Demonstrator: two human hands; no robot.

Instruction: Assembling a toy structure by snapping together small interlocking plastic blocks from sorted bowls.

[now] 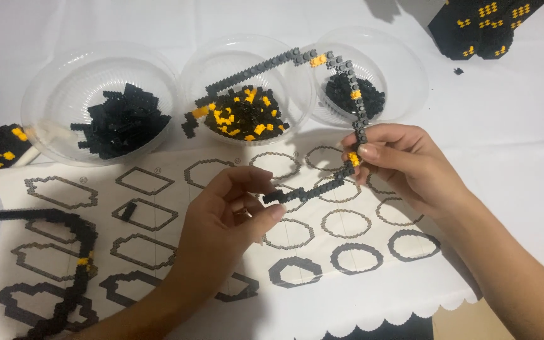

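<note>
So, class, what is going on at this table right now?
A person is holding a long, bent chain of small grey and yellow bricks in the air. The right hand pinches it near a yellow brick, and the left hand pinches its lower end. Beneath lies an instruction sheet printed with ring outlines. Behind stand three clear bowls of black and yellow pieces, and another curved brick strip lies at the left.

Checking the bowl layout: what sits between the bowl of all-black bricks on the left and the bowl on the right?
In the head view, a clear bowl of mixed black and yellow bricks sits between them.
</note>
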